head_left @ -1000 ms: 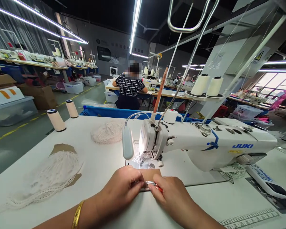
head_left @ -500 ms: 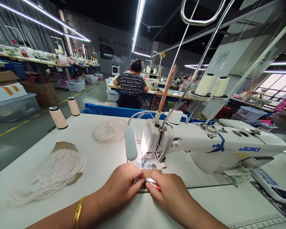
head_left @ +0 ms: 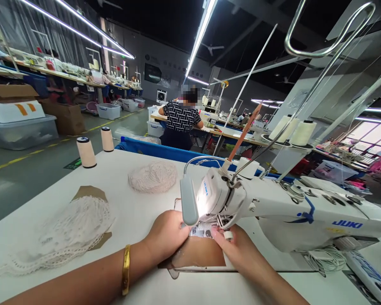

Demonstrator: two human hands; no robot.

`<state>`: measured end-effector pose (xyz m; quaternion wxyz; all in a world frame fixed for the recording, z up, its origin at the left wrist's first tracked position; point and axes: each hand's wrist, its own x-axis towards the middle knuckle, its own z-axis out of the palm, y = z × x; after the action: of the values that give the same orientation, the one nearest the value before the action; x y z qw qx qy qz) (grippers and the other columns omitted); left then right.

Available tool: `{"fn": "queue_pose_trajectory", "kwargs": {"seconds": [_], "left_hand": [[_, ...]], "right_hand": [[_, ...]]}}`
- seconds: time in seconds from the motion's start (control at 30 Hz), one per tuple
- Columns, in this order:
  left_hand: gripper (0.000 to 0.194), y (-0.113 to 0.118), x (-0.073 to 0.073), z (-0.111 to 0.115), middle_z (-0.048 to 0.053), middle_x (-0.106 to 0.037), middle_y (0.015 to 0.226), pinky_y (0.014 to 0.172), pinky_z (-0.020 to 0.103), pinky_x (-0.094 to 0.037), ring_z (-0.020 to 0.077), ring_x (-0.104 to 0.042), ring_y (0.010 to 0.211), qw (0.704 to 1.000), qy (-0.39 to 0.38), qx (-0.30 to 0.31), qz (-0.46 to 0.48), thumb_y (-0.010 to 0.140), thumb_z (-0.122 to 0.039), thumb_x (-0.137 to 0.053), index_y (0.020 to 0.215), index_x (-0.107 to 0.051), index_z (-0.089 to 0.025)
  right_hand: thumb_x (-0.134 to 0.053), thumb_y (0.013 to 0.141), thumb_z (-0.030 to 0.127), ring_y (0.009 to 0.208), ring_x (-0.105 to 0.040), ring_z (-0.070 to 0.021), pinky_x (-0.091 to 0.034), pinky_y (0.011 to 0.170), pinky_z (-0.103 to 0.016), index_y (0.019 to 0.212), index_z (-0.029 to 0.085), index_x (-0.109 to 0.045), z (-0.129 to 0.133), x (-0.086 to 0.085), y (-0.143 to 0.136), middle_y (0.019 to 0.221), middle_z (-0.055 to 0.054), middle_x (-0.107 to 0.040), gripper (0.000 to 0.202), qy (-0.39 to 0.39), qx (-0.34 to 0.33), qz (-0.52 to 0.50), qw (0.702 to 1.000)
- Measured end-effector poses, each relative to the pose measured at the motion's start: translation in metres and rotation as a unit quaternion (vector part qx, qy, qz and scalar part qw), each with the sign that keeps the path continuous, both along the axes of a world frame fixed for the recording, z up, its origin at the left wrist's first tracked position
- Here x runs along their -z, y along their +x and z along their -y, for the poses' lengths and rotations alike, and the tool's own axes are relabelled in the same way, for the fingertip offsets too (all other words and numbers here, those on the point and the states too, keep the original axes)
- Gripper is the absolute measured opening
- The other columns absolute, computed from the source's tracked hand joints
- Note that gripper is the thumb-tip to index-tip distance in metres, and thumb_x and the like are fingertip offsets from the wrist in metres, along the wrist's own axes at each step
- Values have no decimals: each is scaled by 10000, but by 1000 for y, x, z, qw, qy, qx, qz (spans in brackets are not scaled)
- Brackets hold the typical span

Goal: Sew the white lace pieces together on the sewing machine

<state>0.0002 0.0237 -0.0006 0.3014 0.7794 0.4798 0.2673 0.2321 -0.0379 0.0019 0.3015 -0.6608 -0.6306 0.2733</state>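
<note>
My left hand (head_left: 169, 234), a gold bangle on its wrist, reaches to the left side of the needle area of the white sewing machine (head_left: 254, 203). Its fingertips are partly behind the grey lamp (head_left: 189, 201), so what they hold is hidden. On the right of the presser foot, my right hand (head_left: 233, 242) has thumb and finger close together beside a small white roller; I cannot make out anything between them. Between the hands a brown card (head_left: 200, 253) lies on the machine bed. White lace (head_left: 76, 224) rests on brown card at the left.
Another lace pile (head_left: 153, 177) lies behind the lamp. Two thread cones (head_left: 86, 153) stand at the table's back left corner. Past the blue cloth trough (head_left: 139, 146), a person (head_left: 179, 118) sits at another machine. Coiled cable (head_left: 328, 259) lies at right.
Both hands have moved forward to the needle area and apart, uncovering the brown card. The red-handled tool at my right fingers is no longer visible. The view has shifted left.
</note>
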Motion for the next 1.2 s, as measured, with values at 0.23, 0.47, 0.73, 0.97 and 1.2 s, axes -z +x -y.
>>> {"fn": "queue_pose_trajectory", "kwargs": {"seconds": [0.23, 0.47, 0.73, 0.97, 1.2], "left_hand": [[159, 1, 3, 3, 1, -681, 729, 673, 267, -407, 187, -587, 714, 1000, 12, 1, -1, 830, -154, -578, 739, -693, -215], [200, 4, 10, 0, -18, -586, 622, 592, 272, -315, 154, -474, 594, 999, -13, -29, 11, 813, -169, -610, 639, -518, -205], [179, 7, 9, 1, -15, -583, 643, 601, 272, -320, 160, -473, 612, 999, -28, -39, 12, 831, -195, -619, 661, -565, -207], [162, 7, 7, 1, -17, -600, 655, 608, 266, -345, 153, -469, 617, 998, -38, -45, 2, 844, -221, -636, 685, -623, -198], [180, 8, 8, 0, -23, -581, 651, 604, 261, -335, 147, -452, 618, 998, -48, -47, -6, 842, -215, -645, 669, -595, -199]], "right_hand": [[-645, 899, 562, 735, -695, -242, -549, 731, -353, 802, 234, -671, -27, 29, -32, 761, -30, -727, 343, -34, 34, -124, 991], [-704, 891, 591, 883, -739, -313, -603, 766, -392, 793, 254, -737, -27, 37, -34, 718, -48, -721, 352, -19, 43, -121, 992], [-704, 888, 680, 877, -759, -330, -623, 793, -421, 812, 249, -771, -27, 39, -34, 651, -49, -702, 443, -26, 32, -143, 989], [-749, 837, 692, 895, -762, -334, -613, 845, -411, 788, 251, -779, -26, 37, -35, 632, -37, -702, 445, -20, 38, -164, 986], [-771, 815, 692, 859, -762, -331, -606, 855, -404, 783, 247, -789, -25, 34, -35, 642, -42, -732, 447, -22, 41, -176, 983]]}}
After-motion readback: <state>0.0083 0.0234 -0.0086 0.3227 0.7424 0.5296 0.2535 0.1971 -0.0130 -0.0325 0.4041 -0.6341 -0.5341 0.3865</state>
